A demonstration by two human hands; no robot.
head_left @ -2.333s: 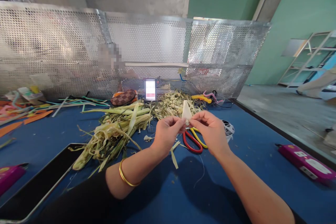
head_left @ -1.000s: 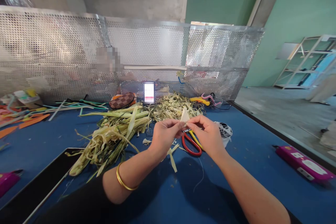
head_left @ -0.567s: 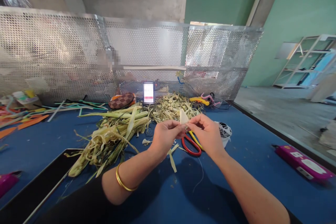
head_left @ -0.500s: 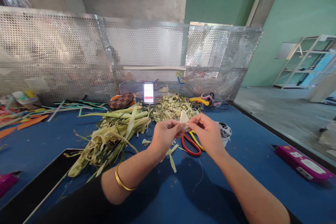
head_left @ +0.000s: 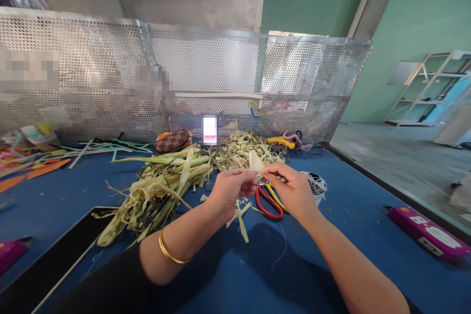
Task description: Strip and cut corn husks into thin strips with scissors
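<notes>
The left hand (head_left: 225, 197) and right hand (head_left: 294, 190) clamp a pale, triangular folded husk piece (head_left: 255, 163) between thumbs and forefingers, above red-and-yellow-handled scissors (head_left: 272, 217). A small white container (head_left: 320, 199) beside the right hand carries tangled white cord (head_left: 315, 182). A brown container (head_left: 47, 143) at left rear holds white and yellow items (head_left: 31, 132). Relative to the preceding frame, the left fingers are straighter; the husk piece leans left.

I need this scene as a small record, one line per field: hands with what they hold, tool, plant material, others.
Left hand: pinches the pale piece; gold bangle on forearm
Right hand: pinches the same piece
Tool: scissors with red and yellow handles, on the blue table
Plant material: leafy bundle left of the hands; shredded pile beyond them
Others: purple packet far right; checkered pouch behind the bundle
</notes>
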